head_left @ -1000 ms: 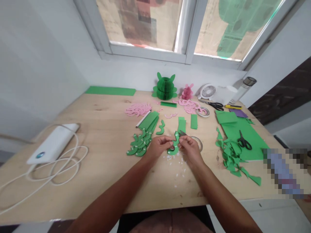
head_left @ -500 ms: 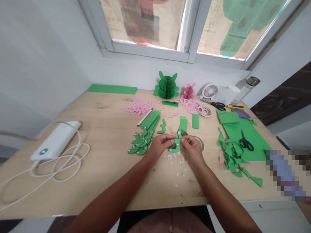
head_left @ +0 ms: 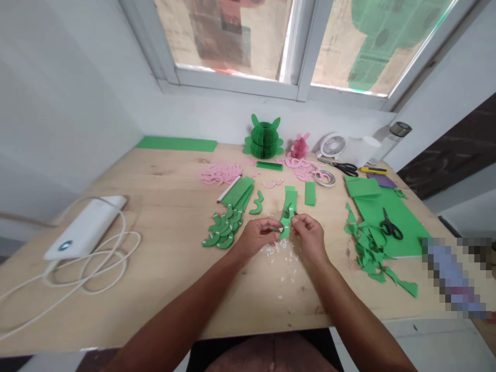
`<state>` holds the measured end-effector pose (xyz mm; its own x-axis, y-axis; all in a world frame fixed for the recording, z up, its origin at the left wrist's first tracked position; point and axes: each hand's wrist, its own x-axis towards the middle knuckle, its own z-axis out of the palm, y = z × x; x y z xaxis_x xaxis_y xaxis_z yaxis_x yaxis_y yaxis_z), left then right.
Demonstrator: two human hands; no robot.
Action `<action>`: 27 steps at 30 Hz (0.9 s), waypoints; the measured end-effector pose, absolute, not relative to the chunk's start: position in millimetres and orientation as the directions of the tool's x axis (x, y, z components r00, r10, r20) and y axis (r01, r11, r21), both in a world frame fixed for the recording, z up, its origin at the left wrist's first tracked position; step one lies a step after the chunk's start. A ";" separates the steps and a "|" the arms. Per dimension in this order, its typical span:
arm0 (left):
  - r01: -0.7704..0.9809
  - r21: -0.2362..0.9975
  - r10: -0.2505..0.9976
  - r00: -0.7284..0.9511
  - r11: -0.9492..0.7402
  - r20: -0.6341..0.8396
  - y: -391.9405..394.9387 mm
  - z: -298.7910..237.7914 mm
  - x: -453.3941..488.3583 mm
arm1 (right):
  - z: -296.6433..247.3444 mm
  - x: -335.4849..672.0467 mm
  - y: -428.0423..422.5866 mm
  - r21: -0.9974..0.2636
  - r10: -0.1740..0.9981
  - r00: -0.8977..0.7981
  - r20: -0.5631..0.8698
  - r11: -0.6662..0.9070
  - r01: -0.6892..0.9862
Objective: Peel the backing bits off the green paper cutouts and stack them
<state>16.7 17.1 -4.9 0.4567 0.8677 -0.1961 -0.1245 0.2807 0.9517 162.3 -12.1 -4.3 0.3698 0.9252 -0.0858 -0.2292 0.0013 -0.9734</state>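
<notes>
My left hand [head_left: 256,235] and my right hand [head_left: 310,235] meet over the middle of the wooden table [head_left: 174,206]. Both pinch a small green curved paper piece [head_left: 285,219] held upright between them. Tiny white paper bits [head_left: 282,253] lie scattered on the table just below the hands. A pile of green curved cut-outs with white tabs [head_left: 223,227] lies just left of my left hand. A tape ring lies behind my right hand and is mostly hidden.
A white power bank [head_left: 83,227] with a coiled cable sits at left. Pink cut-outs [head_left: 219,173], green strips [head_left: 309,194], a tape roll [head_left: 323,178], green and pink paper figures [head_left: 265,138], a small fan [head_left: 331,145], scissors [head_left: 389,225] on green sheets and scraps [head_left: 368,253] lie around.
The green piece has been turned more upright between my fingers and both hands have closed in slightly. The camera view shifted a little.
</notes>
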 end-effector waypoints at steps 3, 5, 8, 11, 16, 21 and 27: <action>-0.166 0.945 0.881 0.435 0.281 -0.185 17.1 -2.6 16.9 | -6.5 161.4 -12.0 -0.977 0.933 0.352 -0.069 0.009 -0.215; -0.207 0.939 0.896 0.409 0.276 -0.174 17.5 -2.0 17.2 | -8.6 160.1 -12.1 -0.975 0.945 0.317 -0.079 -0.006 -0.223; -0.270 0.923 0.919 0.357 0.274 -0.168 18.5 -4.3 18.0 | -11.5 157.9 -12.9 -0.974 0.962 0.251 -0.108 -0.052 -0.219; -0.317 0.902 0.929 0.319 0.292 -0.189 19.1 -7.8 18.8 | -13.2 156.1 -13.9 -0.982 0.976 0.193 -0.100 -0.066 -0.175; -0.346 0.888 0.936 0.285 0.302 -0.207 18.0 -7.6 19.9 | -16.0 155.6 -14.8 -0.993 0.984 0.161 -0.079 -0.063 -0.103; -0.403 0.849 0.929 0.279 0.342 -0.242 17.7 -3.7 19.7 | -12.2 154.7 -16.1 -0.998 0.989 0.143 -0.030 -0.023 -0.054; -0.451 0.773 0.876 0.397 0.446 -0.274 19.3 -2.7 17.0 | -4.9 153.2 -18.0 -0.999 0.993 0.114 0.000 0.005 -0.048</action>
<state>17.0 19.3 -2.7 0.3967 0.8761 -0.2741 -0.4507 0.4460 0.7733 153.2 -18.0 -4.9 0.1139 0.9935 -0.0003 -0.0480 0.0052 -0.9988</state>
